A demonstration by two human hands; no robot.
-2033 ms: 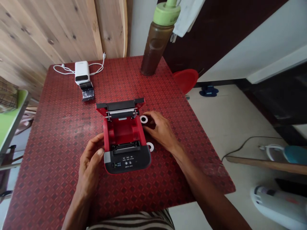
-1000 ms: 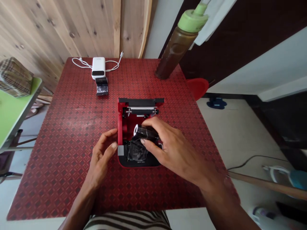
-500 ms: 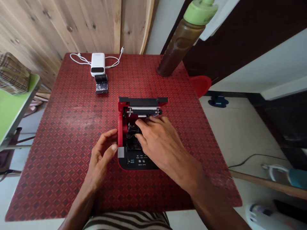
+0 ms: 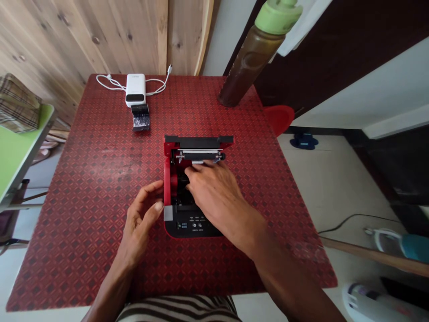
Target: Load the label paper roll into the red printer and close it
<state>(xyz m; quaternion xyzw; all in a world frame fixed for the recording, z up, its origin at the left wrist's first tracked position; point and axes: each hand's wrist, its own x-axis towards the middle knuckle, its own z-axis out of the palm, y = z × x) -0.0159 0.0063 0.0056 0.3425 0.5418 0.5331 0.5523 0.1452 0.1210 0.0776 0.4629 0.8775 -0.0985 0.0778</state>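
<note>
A red and black thermal printer (image 4: pixel 194 226) sits open on the red patterned table (image 4: pixel 83 188), its black-edged lid (image 4: pixel 199 141) folded back at the far side. My right hand (image 4: pixel 214 194) reaches into the red compartment, with its fingers over a dark roll (image 4: pixel 182 185) that is mostly hidden beneath them. I cannot tell whether those fingers grip the roll. My left hand (image 4: pixel 142 214) stands beside the printer's left wall, fingers apart and holding nothing.
Behind the printer lie a white power bank (image 4: pixel 136 89) with its cable and a small dark packet (image 4: pixel 140 117). A brown bottle with a green cap (image 4: pixel 251 65) stands at the far right corner. A green table (image 4: pixel 20 156) lies left, and a red round object (image 4: pixel 279 118) lies beyond the right edge.
The dark roll has gone down into the compartment, and my right hand has moved further in over it. The roll is now mostly hidden. My left hand has stayed near the printer's left wall.
</note>
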